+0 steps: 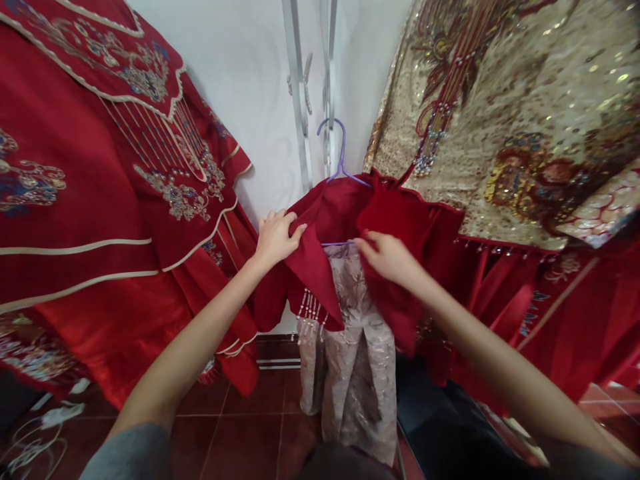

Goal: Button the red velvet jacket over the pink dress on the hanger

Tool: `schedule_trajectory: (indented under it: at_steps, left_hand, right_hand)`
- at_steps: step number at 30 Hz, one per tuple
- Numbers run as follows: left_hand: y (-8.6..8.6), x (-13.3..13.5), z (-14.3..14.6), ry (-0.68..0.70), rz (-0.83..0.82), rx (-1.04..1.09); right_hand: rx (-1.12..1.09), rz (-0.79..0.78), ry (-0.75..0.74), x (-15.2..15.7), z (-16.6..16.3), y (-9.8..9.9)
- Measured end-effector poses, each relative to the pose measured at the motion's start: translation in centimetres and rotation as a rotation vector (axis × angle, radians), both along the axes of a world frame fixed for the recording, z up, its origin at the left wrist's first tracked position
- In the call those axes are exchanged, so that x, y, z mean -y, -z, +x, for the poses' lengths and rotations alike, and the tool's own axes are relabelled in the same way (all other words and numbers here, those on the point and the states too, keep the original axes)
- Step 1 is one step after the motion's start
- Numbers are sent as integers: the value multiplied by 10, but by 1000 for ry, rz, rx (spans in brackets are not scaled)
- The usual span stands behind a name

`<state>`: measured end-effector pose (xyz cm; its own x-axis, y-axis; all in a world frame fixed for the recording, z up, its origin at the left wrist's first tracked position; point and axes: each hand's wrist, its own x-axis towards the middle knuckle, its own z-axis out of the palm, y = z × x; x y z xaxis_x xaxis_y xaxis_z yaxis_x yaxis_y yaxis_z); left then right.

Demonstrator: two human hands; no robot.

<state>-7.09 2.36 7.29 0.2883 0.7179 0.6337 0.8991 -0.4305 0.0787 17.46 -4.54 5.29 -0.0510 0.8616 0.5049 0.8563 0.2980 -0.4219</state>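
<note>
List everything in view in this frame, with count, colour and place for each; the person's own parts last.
Jacket: 1, dark red, centre
Hanger: 1, purple, at jacket
Beaded fringe: 1, whitish, below jacket's left flap
Patterned garment: 1, pale, below hanger bar
Embroidered garment: at least 1, red, left
Sequined garment: 1, gold, right
Uprights: 2, pale grey, top centre
Wall: 1, white, behind
Cables and plugs: count unclear, white, lower left
Dark unidentified item: 1, black, lower right
Floor tiles: several, red-brown, bottom
Sleeve: 1, grey, lower left
Left hand: 1, bare, gripping jacket
Right hand: 1, bare, at jacket's opening, blurred
</note>
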Motion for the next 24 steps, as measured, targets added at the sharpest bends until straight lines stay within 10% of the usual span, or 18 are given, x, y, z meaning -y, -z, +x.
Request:
schedule_trajectory:
  at_steps: [5,13,24]
  left_hand:
    - [-2,-3,-12,51,-14,19]
    - [19,27,10,30,247,242]
    - [44,31,76,462,12,591]
  right_hand:
    - [-95,76,-158,4,-43,5]
    - [-379,3,-112,-11,14,27]
    - [-626,69,-323,-16,-3,29]
